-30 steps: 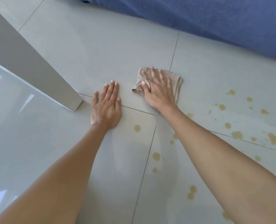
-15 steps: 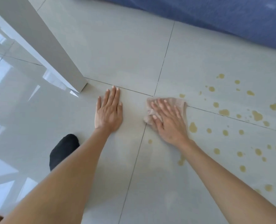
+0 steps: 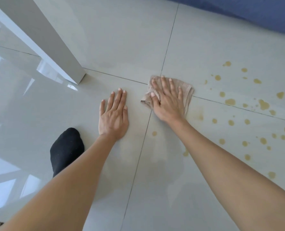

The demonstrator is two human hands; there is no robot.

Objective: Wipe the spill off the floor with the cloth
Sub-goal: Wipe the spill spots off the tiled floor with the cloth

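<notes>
A crumpled beige cloth (image 3: 187,92) lies on the pale tiled floor (image 3: 121,39) where the grout lines cross. My right hand (image 3: 167,100) presses flat on it with fingers spread. My left hand (image 3: 114,114) rests flat on the bare tile to the left, holding nothing. Several yellow-brown drops of the spill (image 3: 263,104) dot the tiles to the right of the cloth. A faint yellow smear (image 3: 199,115) sits just right of the cloth. One drop (image 3: 154,133) lies below my right wrist.
A white furniture leg (image 3: 55,45) slants down to the floor at upper left. Blue fabric (image 3: 255,12) runs along the top right. A foot in a black sock (image 3: 65,149) rests at lower left beside my left forearm.
My right hand slid the cloth toward me across the drops, then back up to the grout crossing, leaving a smear. The view shifted and the black sock came in. My left hand stayed planted.
</notes>
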